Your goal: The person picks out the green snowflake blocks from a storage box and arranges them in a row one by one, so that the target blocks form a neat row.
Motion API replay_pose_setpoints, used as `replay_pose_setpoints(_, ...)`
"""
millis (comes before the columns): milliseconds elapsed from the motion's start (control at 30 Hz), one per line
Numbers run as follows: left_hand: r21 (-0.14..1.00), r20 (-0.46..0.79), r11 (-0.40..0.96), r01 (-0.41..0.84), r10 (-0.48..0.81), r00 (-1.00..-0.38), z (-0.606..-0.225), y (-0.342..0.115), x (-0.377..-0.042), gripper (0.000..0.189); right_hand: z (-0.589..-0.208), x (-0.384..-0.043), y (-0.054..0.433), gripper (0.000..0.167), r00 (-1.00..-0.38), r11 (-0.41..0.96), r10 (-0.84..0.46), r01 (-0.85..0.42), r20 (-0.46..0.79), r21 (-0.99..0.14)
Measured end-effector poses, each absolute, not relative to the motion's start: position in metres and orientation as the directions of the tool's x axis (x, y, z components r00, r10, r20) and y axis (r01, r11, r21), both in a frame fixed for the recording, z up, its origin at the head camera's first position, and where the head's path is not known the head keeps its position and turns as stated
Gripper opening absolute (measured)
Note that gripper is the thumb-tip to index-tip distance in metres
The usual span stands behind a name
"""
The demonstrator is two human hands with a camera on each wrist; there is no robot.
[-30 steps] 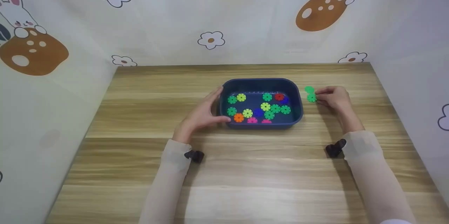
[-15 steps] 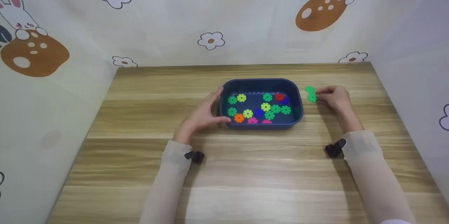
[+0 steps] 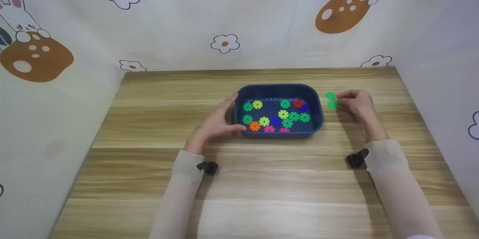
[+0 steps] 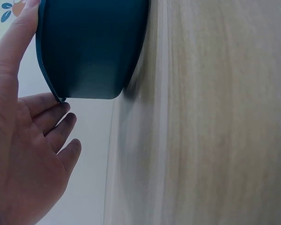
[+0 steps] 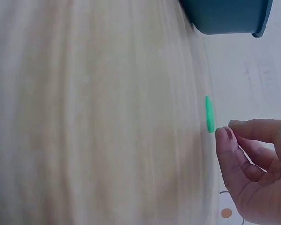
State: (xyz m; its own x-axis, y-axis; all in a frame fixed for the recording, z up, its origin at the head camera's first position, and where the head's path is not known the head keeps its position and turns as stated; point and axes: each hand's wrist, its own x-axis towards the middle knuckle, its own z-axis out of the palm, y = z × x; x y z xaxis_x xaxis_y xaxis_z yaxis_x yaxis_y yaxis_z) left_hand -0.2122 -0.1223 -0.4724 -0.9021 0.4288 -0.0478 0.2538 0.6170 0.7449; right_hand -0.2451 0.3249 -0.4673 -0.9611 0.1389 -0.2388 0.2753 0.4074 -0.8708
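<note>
My left hand (image 3: 217,123) holds the left end of a dark blue plastic tub (image 3: 278,135), thumb at its near corner and fingers along the left rim. Its remaining fingers curve loosely by the rim in the left wrist view. Inside the tub lie several notched snowflake discs in green, yellow, blue, red, orange and pink. To the tub's right, a green disc (image 3: 330,96) and a nearer green disc (image 3: 332,105) lie close together. Beside them is my right hand (image 3: 358,104), its fingers loosely bent. In the right wrist view its fingertips (image 5: 223,140) stand slightly apart from a green edge (image 5: 209,114), holding nothing visible.
A wood-grain table (image 3: 262,179) carries the tub. A pale patterned cloth (image 3: 262,18) hangs behind it and along both sides. Each sleeve cuff bears a small black camera, such as the left wrist camera (image 3: 208,167).
My right hand has risen slightly, and the two green discs beside it look a little more distinct from each other. The left hand and the tub keep their places.
</note>
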Motion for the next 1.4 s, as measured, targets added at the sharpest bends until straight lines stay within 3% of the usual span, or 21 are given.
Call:
replay_pose_setpoints(200, 0.751, -0.044, 0.610, 0.254, 0.430, -0.902, -0.473, -0.122, -0.212, 0.113, -0.461, -0.245, 0.321, 0.033, -0.963, 0.424, 0.131, 0.271, -0.237, -0.864)
replay_pose_setpoints(500, 0.756, -0.054, 0.607, 0.245, 0.431, -0.901, -0.473, -0.122, -0.213, 0.113, -0.450, -0.247, 0.317, 0.029, -0.982, 0.554, 0.113, 0.187, -0.149, -0.811)
replay_pose_setpoints(767, 0.747, -0.063, 0.622, 0.236, 0.419, -0.906, -0.473, -0.122, -0.211, 0.112, -0.438, -0.248, 0.304, 0.035, -0.985, 0.414, 0.076, 0.173, -0.156, -0.894)
replay_pose_setpoints(1400, 0.758, -0.084, 0.618, 0.206, 0.406, -0.910, -0.473, -0.123, -0.211, 0.110, -0.408, -0.247, 0.259, 0.032, -0.998, 0.467, 0.025, 0.069, -0.065, -0.882)
